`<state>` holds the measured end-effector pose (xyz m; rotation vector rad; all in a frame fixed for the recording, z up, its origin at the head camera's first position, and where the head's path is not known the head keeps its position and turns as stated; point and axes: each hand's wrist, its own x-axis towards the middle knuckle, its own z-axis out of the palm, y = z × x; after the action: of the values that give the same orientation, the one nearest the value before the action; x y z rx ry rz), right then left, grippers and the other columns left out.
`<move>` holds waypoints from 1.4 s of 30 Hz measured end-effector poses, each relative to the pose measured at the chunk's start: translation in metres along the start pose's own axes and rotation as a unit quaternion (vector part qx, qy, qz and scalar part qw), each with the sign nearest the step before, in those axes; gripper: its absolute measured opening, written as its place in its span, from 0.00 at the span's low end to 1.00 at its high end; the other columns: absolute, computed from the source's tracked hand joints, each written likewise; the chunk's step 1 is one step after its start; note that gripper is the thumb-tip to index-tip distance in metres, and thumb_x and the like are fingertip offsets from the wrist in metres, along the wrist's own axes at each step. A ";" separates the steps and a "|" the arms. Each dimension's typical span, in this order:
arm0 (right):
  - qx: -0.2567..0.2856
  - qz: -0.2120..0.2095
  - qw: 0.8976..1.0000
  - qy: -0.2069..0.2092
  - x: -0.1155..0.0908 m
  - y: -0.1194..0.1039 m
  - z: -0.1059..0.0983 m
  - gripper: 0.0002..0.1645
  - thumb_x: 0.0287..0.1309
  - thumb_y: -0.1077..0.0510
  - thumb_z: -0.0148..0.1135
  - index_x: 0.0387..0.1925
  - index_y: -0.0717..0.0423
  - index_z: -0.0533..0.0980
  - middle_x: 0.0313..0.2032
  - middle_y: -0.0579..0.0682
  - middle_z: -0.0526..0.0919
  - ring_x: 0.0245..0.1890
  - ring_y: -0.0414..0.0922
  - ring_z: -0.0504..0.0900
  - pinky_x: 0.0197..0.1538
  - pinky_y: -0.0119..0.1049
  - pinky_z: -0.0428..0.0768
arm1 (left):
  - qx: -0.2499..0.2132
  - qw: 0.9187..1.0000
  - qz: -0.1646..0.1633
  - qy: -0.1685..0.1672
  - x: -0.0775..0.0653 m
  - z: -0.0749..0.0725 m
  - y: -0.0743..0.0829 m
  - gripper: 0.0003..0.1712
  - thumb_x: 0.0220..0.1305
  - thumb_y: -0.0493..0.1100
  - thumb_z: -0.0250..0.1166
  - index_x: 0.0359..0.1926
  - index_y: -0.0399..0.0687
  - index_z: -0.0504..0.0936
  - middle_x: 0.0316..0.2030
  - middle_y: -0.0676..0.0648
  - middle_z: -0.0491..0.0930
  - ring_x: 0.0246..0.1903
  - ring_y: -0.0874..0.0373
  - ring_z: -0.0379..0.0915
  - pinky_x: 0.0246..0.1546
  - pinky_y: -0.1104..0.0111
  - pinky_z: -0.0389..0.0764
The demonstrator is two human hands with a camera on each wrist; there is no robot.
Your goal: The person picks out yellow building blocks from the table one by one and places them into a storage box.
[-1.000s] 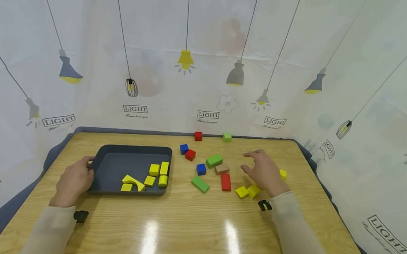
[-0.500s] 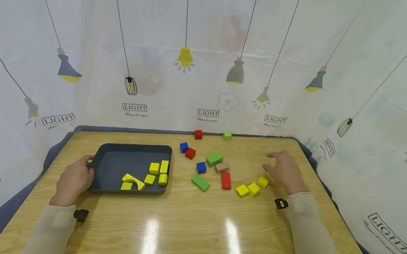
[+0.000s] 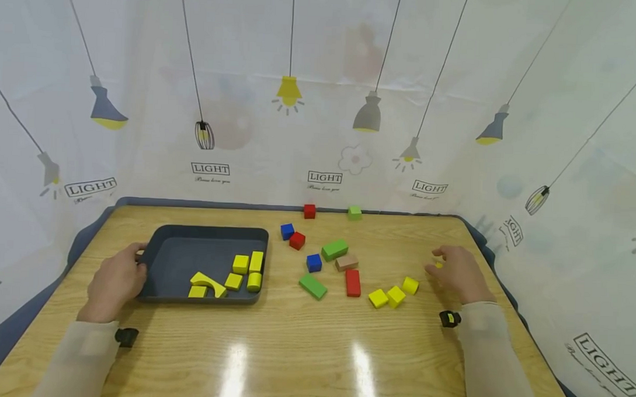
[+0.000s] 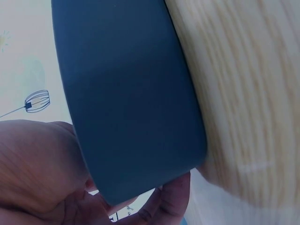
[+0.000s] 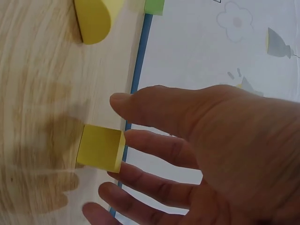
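Observation:
My left hand (image 3: 116, 282) grips the left edge of a dark grey tray (image 3: 182, 246). In the left wrist view, fingers (image 4: 176, 197) curl at the end of the tray wall (image 4: 131, 103). Inside the tray lie several yellow blocks, among them an arch (image 3: 208, 283) and a cylinder (image 3: 254, 281). At the right of the table, my right hand (image 3: 459, 275) hovers with parted fingers over a yellow block (image 3: 439, 264), mostly covered in the head view. The right wrist view shows this yellow block (image 5: 100, 147) by the fingertips, below the thumb.
Three yellow blocks, one a cylinder (image 3: 411, 285), lie left of the right hand. Red (image 3: 353, 282), green (image 3: 312, 286), blue (image 3: 314, 262) and plain wood (image 3: 347, 262) blocks are scattered mid-table. A red cube (image 3: 309, 211) and light green block (image 3: 355, 212) sit at the back edge.
My right hand has moved right, uncovering the yellow cylinder and reaching the rightmost yellow block. The left hand and the tray have stayed in place.

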<state>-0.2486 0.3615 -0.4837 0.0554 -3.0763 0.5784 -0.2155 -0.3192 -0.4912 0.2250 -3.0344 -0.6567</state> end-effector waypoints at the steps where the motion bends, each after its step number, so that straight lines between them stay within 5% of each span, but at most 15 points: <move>1: 0.001 0.001 1.000 -0.004 0.000 0.002 0.000 0.28 0.64 0.54 0.67 0.59 0.68 0.75 0.58 0.68 0.77 0.56 0.66 0.75 0.56 0.61 0.73 | 0.000 1.000 0.000 0.000 0.000 0.000 0.000 0.29 0.72 0.35 0.51 0.72 0.38 0.63 0.59 0.29 0.73 0.34 0.43 0.77 0.19 0.60 0.70; 14: 0.006 0.050 0.998 -0.043 0.002 0.009 0.001 0.21 0.62 0.59 0.67 0.55 0.65 0.78 0.52 0.69 0.78 0.51 0.64 0.77 0.52 0.59 0.76 | -0.003 1.000 -0.001 0.001 -0.001 0.000 0.002 0.29 0.71 0.35 0.51 0.72 0.38 0.63 0.60 0.29 0.73 0.37 0.40 0.78 0.20 0.60 0.71; 42: 0.009 0.020 1.000 -0.005 0.005 -0.001 0.004 0.21 0.60 0.62 0.69 0.53 0.67 0.78 0.49 0.67 0.81 0.48 0.62 0.78 0.51 0.57 0.76 | 0.002 1.000 0.003 0.006 0.000 -0.001 0.001 0.29 0.70 0.35 0.52 0.71 0.37 0.64 0.59 0.29 0.73 0.41 0.36 0.77 0.23 0.57 0.73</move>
<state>-0.2540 0.3586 -0.4867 -0.0045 -3.0884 0.6094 -0.2158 -0.3189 -0.4899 0.2189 -3.0247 -0.6453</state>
